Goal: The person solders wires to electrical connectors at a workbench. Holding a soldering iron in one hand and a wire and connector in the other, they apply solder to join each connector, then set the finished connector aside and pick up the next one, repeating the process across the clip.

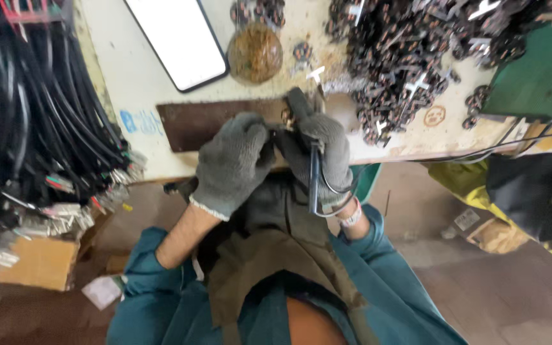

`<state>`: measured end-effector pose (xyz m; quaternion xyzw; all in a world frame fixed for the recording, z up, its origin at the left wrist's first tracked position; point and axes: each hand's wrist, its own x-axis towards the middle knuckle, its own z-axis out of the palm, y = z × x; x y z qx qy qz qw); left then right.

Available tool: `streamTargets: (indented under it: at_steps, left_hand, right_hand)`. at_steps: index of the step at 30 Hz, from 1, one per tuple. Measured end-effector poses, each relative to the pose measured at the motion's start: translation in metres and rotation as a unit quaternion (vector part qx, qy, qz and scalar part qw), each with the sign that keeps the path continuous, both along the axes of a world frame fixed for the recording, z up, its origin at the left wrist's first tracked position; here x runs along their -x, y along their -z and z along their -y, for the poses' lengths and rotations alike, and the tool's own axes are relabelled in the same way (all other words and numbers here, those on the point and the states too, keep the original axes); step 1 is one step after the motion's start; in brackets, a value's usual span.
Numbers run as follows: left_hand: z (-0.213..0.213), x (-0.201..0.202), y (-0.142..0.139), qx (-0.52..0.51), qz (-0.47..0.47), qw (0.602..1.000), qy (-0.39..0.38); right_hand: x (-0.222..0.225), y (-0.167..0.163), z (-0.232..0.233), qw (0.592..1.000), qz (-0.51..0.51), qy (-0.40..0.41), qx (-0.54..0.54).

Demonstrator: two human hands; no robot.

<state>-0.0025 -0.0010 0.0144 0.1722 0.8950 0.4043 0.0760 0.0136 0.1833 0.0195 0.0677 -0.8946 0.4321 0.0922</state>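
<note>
Both my hands wear grey knit gloves and meet at the front edge of a worn workbench. My left hand is curled shut around one end of a black cable. My right hand grips the same cable, which loops down past my right wrist. A small coppery part shows between my fingertips, just over a dark brown plate on the bench. What the fingers pinch is mostly hidden.
A phone with a white screen and a round brown lump lie on the bench. A heap of small copper-wound parts fills the right. Bundled black cables hang at left over a cardboard box. A green box stands far right.
</note>
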Motion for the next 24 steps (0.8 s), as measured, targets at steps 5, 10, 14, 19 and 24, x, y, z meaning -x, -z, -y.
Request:
streamTargets:
  at_steps: [5,10,14,19,24]
  left_hand:
    - [0.009,-0.024,0.001,0.032,-0.06,0.996,-0.062]
    - [0.03,-0.058,-0.004,0.132,-0.083,0.98,-0.125]
    - [0.044,-0.032,-0.034,0.007,-0.018,0.998,-0.055]
    - [0.023,0.065,-0.116,-0.139,-0.097,0.981,-0.094]
    - [0.003,0.072,-0.152,-0.145,-0.052,0.985,-0.08]
  right_hand:
    - [-0.003,0.003,-0.002,0.996,0.036,-0.008,-0.078]
    - [-0.011,0.008,-0.003,0.993,0.042,0.037,-0.1]
    - [-0.016,0.022,-0.005,0.955,0.034,0.166,0.244]
    - [-0.033,0.033,-0.013,0.988,-0.054,0.144,0.002]
    - [-0.038,0.038,-0.011,0.982,-0.027,0.158,0.1]
